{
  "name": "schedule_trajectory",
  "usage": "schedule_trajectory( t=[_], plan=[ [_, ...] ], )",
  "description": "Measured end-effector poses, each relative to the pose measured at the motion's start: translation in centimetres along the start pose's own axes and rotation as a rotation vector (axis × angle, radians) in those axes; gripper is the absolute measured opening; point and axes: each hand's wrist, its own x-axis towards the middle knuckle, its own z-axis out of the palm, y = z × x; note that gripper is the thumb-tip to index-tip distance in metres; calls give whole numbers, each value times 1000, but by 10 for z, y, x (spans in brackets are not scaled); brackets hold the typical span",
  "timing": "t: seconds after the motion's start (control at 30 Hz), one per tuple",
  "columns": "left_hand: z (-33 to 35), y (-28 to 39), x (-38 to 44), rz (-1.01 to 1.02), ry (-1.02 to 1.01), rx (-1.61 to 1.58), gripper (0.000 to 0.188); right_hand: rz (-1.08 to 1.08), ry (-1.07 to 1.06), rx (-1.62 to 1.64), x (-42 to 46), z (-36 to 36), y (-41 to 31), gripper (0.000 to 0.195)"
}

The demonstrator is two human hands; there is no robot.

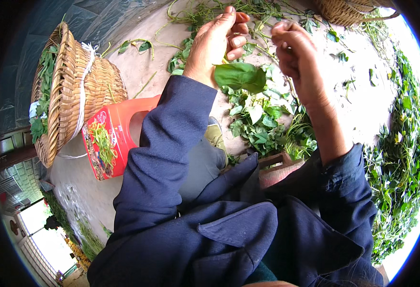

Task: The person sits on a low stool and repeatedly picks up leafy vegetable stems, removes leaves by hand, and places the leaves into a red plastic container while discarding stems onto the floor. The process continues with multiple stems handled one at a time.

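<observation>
My left hand point(219, 45) is raised at the top middle, fingers curled around the stem of a broad green leaf point(240, 76). The leaf sticks out below the fingers, towards my right arm. To the right, my right hand point(297, 59) has its thumb and forefinger pinched together. It is slightly blurred, so whether something thin sits in the pinch is unclear. Beneath both hands, a pile of leafy green vines point(263, 122) lies on the pale floor point(342, 107). A pile of thin peeled-looking stems point(104, 145) rests on a red plastic stool point(124, 125) left of my left sleeve.
A woven basket point(84, 82) with leaves inside and white cord around it stands at the left. Another woven basket point(339, 12) is at the top right. A long heap of vines point(400, 168) runs down the right side. My shoe point(215, 138) shows between the arms.
</observation>
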Motion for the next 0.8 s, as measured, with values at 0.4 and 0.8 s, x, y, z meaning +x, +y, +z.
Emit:
schedule_trajectory(
  t=[0.4, 0.8],
  plan=[
    [4, -20, 15, -4, 42, -289, 56, -304, -46, -445, 5, 24, 55, 18],
    [27, -17, 4, 108, 133, -15, 63, -252, -74, -232, 2, 23, 49, 20]
  ],
)
